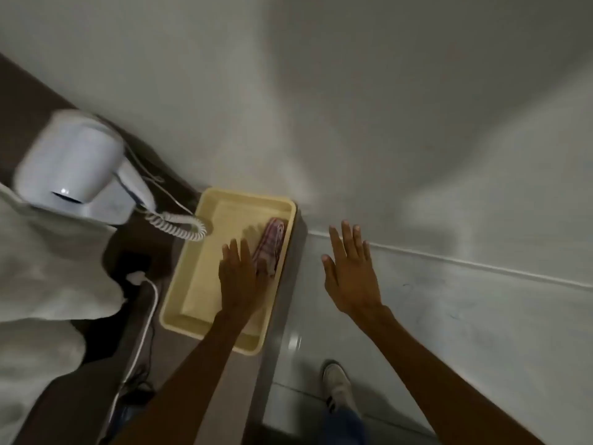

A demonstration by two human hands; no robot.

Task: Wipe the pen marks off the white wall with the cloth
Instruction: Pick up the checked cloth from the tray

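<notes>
A folded red-and-white checked cloth [271,241] lies in a cream plastic tray [179,293] against its right wall. My left hand [241,277] hovers over the tray with fingers spread, its fingertips at the near end of the cloth; I cannot tell whether they touch it. To the right, in front of the wall's base, my right hand [351,271] is held out flat, fingers apart, holding nothing. The white wall [353,107] fills the upper view. Faint dark pen marks [406,285] show low on the right, on the pale surface below the skirting line.
The tray rests on a brown counter [282,316]. A white wall-mounted hair dryer [73,168] with a coiled cord [179,223] hangs at left, above white towels [41,268]. A plug and white cable [141,313] run down the counter. My shoe [337,385] stands on glossy floor.
</notes>
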